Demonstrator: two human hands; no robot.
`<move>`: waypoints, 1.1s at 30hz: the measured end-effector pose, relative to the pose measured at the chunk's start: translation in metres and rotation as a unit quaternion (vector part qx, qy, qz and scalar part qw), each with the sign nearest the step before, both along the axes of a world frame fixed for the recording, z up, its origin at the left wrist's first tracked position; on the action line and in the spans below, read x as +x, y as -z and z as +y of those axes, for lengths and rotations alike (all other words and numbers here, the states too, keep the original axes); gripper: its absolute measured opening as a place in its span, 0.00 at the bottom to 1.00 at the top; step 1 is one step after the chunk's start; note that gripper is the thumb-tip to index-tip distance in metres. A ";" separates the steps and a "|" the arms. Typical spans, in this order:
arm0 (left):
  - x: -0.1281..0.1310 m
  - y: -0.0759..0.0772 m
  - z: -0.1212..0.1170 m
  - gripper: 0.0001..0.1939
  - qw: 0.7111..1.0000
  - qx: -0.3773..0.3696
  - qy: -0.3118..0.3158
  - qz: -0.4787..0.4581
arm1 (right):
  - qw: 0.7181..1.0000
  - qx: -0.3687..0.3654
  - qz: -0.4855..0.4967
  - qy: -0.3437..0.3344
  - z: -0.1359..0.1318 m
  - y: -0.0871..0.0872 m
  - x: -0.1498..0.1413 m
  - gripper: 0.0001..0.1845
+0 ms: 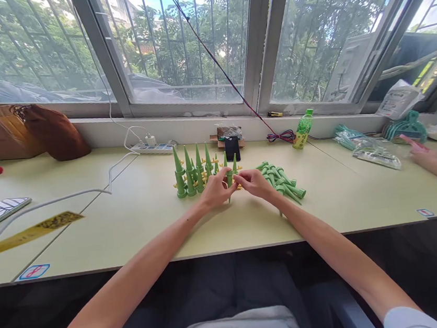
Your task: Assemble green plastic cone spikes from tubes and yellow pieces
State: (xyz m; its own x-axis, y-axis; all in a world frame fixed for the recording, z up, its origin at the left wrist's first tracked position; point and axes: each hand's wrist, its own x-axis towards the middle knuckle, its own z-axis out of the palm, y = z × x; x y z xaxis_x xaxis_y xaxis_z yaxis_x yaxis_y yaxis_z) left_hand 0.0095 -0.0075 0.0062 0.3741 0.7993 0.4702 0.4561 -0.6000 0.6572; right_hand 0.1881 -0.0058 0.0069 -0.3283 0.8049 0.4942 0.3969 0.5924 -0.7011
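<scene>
In the head view my left hand is closed round a green plastic spike, its tapered tip pointing down just above the table. Close beside it, my right hand pinches at the spike's side, where a small yellow part shows between the fingertips; its shape is mostly hidden. Behind my left hand stand several green spikes upright in rows, points up, with small yellow pieces on them. Right of my right hand lies a loose pile of green spikes.
A black phone and an open small box are behind the spikes. A green bottle stands near the window sill. A power strip with a white cable is at back left. Another person's hand works at far right.
</scene>
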 end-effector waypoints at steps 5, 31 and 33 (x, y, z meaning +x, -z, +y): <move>0.001 -0.003 -0.002 0.23 1.000 -0.004 0.000 0.010 | 1.000 -0.001 0.001 0.005 0.001 0.001 0.000 0.30; 0.001 -0.002 -0.002 0.23 1.000 -0.003 0.015 0.009 | 1.000 0.005 0.007 0.027 -0.001 -0.002 -0.002 0.33; 0.001 -0.001 -0.002 0.21 1.000 0.012 0.014 0.016 | 1.000 0.004 0.008 0.026 -0.001 -0.001 -0.002 0.33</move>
State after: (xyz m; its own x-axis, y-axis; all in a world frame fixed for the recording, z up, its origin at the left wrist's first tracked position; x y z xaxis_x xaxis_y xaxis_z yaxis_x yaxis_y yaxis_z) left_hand 0.0100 -0.0094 0.0070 0.4124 0.7763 0.4768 0.4597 -0.6292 0.6268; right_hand 0.1862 -0.0064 0.0083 -0.2786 0.8165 0.5058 0.4162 0.5772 -0.7026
